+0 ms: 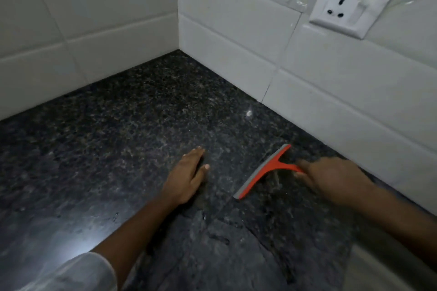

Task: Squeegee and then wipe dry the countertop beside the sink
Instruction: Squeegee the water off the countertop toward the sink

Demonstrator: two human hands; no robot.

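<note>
The right hand gripped the orange plastic T-shaped squeegee by its handle, grey rubber blade on the speckled black granite countertop. The left hand lay flat, fingers together, beside it, near glossy white tiles.

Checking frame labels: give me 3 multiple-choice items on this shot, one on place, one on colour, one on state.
1. Where is the wall socket?
A. on the tiled wall at upper right
B. on the countertop
C. on the left wall

2. What colour is the squeegee frame?
A. blue
B. orange-red
C. green

3. What is the left hand doing?
A. gripping a cloth
B. holding the squeegee
C. lying flat and open on the countertop

Key: 1 A, the socket sits in the white tiles above the right hand. 2 B, the handle and frame are orange-red with a grey blade. 3 C, its fingers are spread on the stone with nothing in them; the right hand holds the squeegee.
</note>
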